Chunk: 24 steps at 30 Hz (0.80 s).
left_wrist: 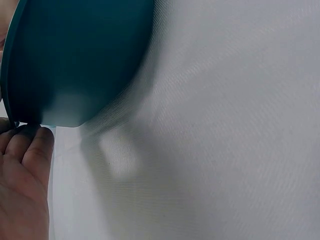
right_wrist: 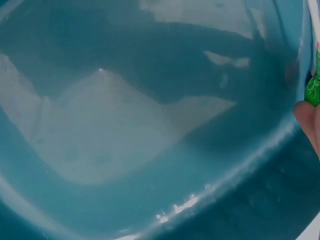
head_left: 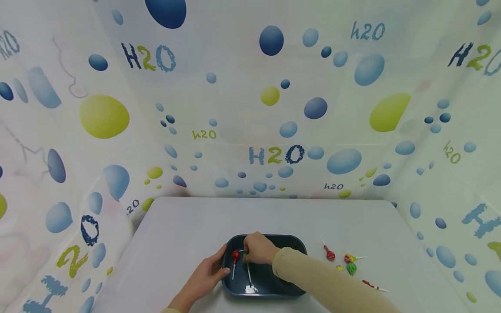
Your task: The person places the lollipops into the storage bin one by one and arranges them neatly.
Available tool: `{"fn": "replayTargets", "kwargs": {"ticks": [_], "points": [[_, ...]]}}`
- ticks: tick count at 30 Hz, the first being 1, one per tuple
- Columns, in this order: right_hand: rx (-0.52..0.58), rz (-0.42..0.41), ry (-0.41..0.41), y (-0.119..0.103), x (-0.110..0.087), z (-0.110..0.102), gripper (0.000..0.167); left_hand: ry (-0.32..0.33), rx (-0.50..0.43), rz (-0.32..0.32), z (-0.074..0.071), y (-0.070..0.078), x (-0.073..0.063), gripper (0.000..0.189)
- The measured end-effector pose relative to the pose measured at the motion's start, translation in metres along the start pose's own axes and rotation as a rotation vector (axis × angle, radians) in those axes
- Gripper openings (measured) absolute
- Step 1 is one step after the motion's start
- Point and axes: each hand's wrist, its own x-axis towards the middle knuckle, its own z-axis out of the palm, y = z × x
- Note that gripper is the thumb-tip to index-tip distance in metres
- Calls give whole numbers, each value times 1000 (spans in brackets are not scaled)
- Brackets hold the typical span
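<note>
A dark blue tray [head_left: 270, 291] with rounded corners lies on the white table. My left hand [head_left: 207, 274] grips its left rim, thumb over the edge; in the left wrist view the fingers [left_wrist: 37, 155] sit against the tray's outer wall. Over the tray's left half, my right hand [head_left: 260, 248] pinches a green-wrapped lollipop [right_wrist: 313, 90] by its head, the white stick pointing toward the near wall. Left of it in the tray lies a red lollipop [head_left: 235, 255], its stick also toward me.
Right of the tray, several lollipops lie on the table: a red one [head_left: 330, 254], a red-and-yellow one [head_left: 349, 258], a green one [head_left: 351, 269], and another red one [head_left: 369, 284] nearer me. A patterned curtain [head_left: 235, 100] hangs behind and at both sides of the table.
</note>
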Motion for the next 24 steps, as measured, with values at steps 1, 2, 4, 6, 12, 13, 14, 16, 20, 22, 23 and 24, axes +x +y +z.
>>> {"fn": "replayTargets", "kwargs": {"ticks": [1, 2, 4, 6, 12, 13, 14, 16, 20, 22, 23, 24], "points": [[-2, 2, 2, 0, 0, 3, 31, 1, 3, -2, 0, 0, 0, 75], [-4, 8, 2, 0, 0, 6, 33, 2, 7, -6, 0, 0, 0, 76], [-10, 17, 0, -2, 0, 11, 36, 3, 11, -10, 0, 1, 0, 76], [-18, 27, 0, -4, -1, 15, 37, 2, 12, -15, 0, 1, 0, 75], [-63, 21, 18, -12, -1, 19, 26, 2, 16, -5, 1, 1, 0, 74], [-73, 14, 25, -13, 0, 19, 25, 3, 17, -3, 1, 2, 0, 74], [-75, 11, 27, -14, 0, 20, 24, 2, 15, -2, 1, 2, 0, 74], [-73, 6, 32, -16, 0, 21, 24, 2, 12, -2, 1, 3, 0, 74], [-82, 9, 38, -17, 0, 22, 26, -3, 0, -12, 1, 3, 0, 74], [-88, 16, 39, -18, 0, 22, 26, -4, -3, -16, 1, 3, 0, 75], [-92, 18, 40, -18, 0, 22, 26, -6, -6, -18, 1, 4, -1, 75], [-97, 20, 40, -19, 0, 22, 26, -6, -7, -19, 1, 3, -1, 75]]}}
